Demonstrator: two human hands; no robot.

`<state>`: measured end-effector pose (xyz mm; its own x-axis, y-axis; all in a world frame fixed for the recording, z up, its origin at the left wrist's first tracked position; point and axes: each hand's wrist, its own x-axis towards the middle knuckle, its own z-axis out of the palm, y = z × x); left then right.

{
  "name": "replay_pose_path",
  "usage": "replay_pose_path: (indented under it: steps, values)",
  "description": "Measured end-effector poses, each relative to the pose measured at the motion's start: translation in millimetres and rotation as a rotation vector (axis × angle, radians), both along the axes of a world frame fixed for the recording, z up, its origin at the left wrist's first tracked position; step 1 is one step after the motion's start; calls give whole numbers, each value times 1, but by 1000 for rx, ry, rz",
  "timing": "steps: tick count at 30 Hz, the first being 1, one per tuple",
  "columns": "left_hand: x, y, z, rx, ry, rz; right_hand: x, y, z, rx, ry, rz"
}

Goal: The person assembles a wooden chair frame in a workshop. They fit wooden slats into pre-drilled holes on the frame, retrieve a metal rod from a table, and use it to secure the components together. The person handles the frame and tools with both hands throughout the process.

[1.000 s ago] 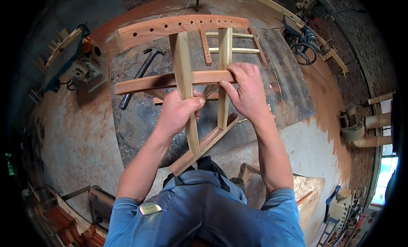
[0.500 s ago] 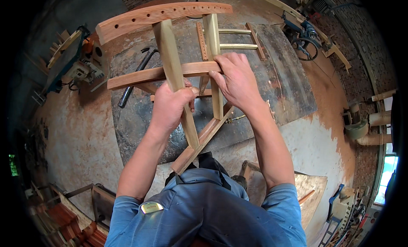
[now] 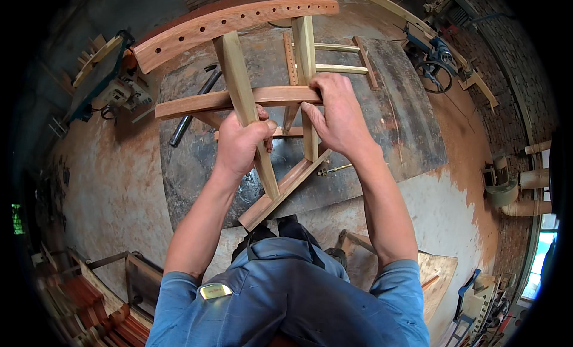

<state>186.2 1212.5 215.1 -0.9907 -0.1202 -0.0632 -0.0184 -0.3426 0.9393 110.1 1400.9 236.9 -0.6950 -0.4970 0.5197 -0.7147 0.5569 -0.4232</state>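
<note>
Both hands hold up a wooden chair-like frame. A curved reddish rail with a row of holes [image 3: 221,28] forms its far end. Two pale posts run from it, a left post [image 3: 237,72] and a right post [image 3: 305,42], down to a slanting lower rail [image 3: 258,213] near my legs. A curved middle rail [image 3: 191,105] crosses them. My left hand [image 3: 239,143] is wrapped round the left post, below the middle rail. My right hand [image 3: 343,117] grips the middle rail's right end beside the right post, fingers over the top and thumb beneath.
Beneath the frame lies a dark sheet [image 3: 406,132] on the floor. On it are a black hammer [image 3: 194,108], a smaller slatted wooden frame [image 3: 340,47] and a threaded metal rod [image 3: 337,168]. Machines stand far left [image 3: 113,90] and far right [image 3: 439,57]. Reddish timber [image 3: 83,299] is stacked near left.
The frame has tilted slightly: its holed rail has shifted a little right at the far end, and the lower rail sits slightly higher in view. Both hands keep their holds.
</note>
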Motion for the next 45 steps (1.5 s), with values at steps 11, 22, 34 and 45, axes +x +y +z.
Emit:
replay_pose_path:
  steps: [11, 22, 34, 45]
  values:
    - [3, 11, -2, -102, 32, 60, 3, -2, 2, 24, 32, -35]
    - [4, 11, -8, -178, 2, 50, 4, -3, 2, 56, 34, -35]
    - [1, 6, 12, -74, -10, 26, 6, -5, 10, 254, 67, -97]
    - [3, 9, 1, -73, 125, 20, 12, 12, -15, -225, -91, -14]
